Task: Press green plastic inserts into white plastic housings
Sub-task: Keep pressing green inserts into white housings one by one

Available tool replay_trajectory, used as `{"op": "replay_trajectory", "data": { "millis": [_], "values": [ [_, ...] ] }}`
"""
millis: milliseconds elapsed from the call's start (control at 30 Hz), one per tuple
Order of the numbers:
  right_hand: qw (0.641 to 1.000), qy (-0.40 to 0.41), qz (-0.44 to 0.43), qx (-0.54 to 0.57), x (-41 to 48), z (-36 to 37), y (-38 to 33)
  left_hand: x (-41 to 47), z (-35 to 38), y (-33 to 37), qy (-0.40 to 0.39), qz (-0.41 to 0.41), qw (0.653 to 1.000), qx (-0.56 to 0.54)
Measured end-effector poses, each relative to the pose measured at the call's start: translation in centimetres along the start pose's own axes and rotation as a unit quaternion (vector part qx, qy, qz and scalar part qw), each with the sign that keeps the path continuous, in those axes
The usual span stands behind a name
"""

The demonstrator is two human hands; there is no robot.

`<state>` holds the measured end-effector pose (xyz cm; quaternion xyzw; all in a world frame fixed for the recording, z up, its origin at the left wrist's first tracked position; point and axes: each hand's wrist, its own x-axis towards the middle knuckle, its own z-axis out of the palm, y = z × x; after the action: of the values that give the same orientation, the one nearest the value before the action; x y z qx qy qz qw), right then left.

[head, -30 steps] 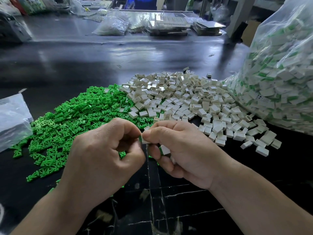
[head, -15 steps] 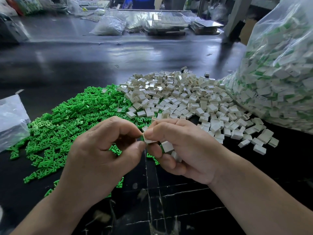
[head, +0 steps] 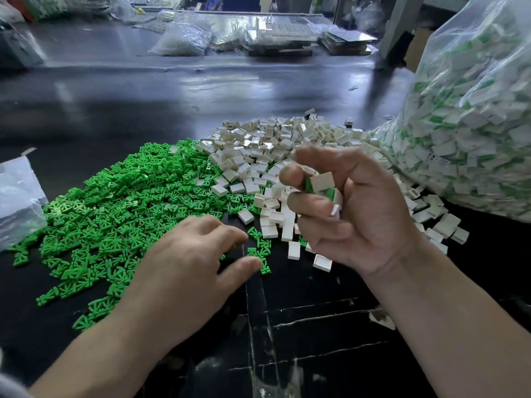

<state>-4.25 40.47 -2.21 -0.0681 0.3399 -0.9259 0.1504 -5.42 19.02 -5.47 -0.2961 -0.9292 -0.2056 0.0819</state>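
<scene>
Now one hand is up and one is down over the counter (head: pixel 316 340).
Above the heap of white housings (head: pixel 258 156), the right hand (head: pixel 356 208) is held up with its wrist bent, fingers curled round several filled housings (head: pixel 323 182) showing green. The left hand (head: pixel 189 271) lies palm down, fingers loosely spread and holding nothing, at the near edge of the green inserts (head: pixel 120 202).
</scene>
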Motion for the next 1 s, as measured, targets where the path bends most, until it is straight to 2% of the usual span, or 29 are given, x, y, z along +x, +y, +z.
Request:
{"op": "replay_trajectory", "data": {
  "millis": [67,100,133,233,333,433,500,633,800,900,1000],
  "values": [
    [0.994,0.049,0.008,-0.099,0.1,0.0,0.0,0.1,0.4,0.4,-0.02,0.026,0.998,0.052],
    [0.977,0.093,0.008,-0.192,0.0,-0.1,0.0,0.2,0.4,0.5,-0.025,0.036,0.997,0.071],
    [0.943,0.139,0.008,-0.302,-0.1,-0.2,0.0,0.3,0.5,0.5,-0.026,0.046,0.995,0.083],
    [0.786,0.195,0.01,-0.586,-0.9,-0.1,-0.1,0.5,0.6,0.4,-0.025,0.053,0.995,0.082],
    [0.635,0.185,0.026,-0.749,-1.1,0.2,0.4,0.4,0.7,0.2,-0.028,0.047,0.995,0.079],
    [0.523,0.164,0.058,-0.835,-0.5,0.5,1.7,0.5,0.5,0.4,-0.018,0.041,0.996,0.074],
    [0.467,0.147,0.054,-0.87,0.0,0.3,2.5,0.5,0.1,0.5,0.004,0.005,1.0,0.029],
    [0.424,0.13,0.005,-0.896,0.8,-0.4,3.3,0.4,-0.3,0.3,0.047,-0.077,0.99,-0.107],
    [0.416,0.113,-0.064,-0.9,2.1,-0.7,4.5,0.2,-0.3,0.2,0.076,-0.107,0.976,-0.174],
    [0.401,0.125,-0.044,-0.906,2.8,-0.6,4.8,0.3,-0.3,-0.3,0.095,-0.107,0.974,-0.175],
    [0.381,0.133,-0.019,-0.915,3.0,-0.3,4.9,1.2,0.3,-0.1,0.064,-0.064,0.992,-0.09]
  ]
}}
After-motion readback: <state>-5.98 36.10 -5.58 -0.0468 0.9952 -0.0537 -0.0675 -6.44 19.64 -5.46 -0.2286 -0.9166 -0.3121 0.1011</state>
